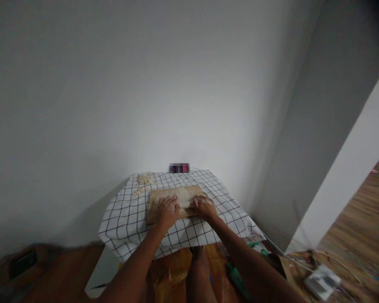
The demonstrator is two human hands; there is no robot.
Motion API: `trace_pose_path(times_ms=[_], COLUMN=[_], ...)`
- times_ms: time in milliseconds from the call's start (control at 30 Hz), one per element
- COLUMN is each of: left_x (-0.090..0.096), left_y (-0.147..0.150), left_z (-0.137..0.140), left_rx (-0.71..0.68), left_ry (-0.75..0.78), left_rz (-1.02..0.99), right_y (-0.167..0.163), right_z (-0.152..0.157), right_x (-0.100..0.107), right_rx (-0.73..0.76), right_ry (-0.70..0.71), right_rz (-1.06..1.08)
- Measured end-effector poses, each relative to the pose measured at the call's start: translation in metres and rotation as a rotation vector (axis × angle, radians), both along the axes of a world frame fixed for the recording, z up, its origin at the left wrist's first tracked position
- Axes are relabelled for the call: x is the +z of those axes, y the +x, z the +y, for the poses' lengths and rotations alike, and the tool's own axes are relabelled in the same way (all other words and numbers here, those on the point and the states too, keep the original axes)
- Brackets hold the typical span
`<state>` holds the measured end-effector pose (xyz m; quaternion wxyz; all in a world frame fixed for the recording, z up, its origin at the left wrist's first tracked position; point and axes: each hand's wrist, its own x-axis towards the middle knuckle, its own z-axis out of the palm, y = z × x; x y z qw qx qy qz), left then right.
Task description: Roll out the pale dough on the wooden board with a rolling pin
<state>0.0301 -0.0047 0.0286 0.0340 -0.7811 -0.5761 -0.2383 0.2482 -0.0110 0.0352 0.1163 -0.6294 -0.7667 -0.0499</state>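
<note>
Dough (pixel 183 196) is lying on wood board (pixel 173 202) mid-bench, on check cloth (pixel 129 219). L hand (pixel 168 209) & R hand (pixel 205 206) are pressing flat, fingers spread, gripping nothing. Looks like flattening; next needs even pushing.

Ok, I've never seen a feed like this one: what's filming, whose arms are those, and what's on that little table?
There is no machine here. A camera worn on a person's head looks forward and down, so the two bare arms reaching in from the bottom are their own. Ahead, against a plain wall, stands a small table under a checked cloth. On it lies a wooden board with a pale sheet of dough. The left hand and right hand lie palm-down on the board at the dough's near edge; neither grips anything. More small dough pieces sit at the cloth's far left corner.
</note>
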Motion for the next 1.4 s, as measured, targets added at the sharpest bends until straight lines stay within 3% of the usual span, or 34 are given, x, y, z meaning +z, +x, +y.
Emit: trace_pose_path(times_ms=[267,767,1000,1400], left_x=[0.009,0.012,0.010,0.007], left_y=[0.004,0.009,0.006,0.005], left_z=[0.019,0.067,0.070,0.049], left_rx=[0.001,0.097,0.058,0.050], left_ry=[-0.016,-0.022,0.012,0.024], left_rz=[0.072,0.125,0.068,0.087], right_y=[-0.004,-0.011,-0.010,-0.008], right_z=[0.017,0.074,0.068,0.032], right_x=[0.009,0.022,0.020,0.003], right_rx=[-0.045,-0.119,-0.077,-0.016], right_ry=[0.019,-0.080,-0.066,0.062], right_rz=[-0.015,0.044,-0.033,-0.077])
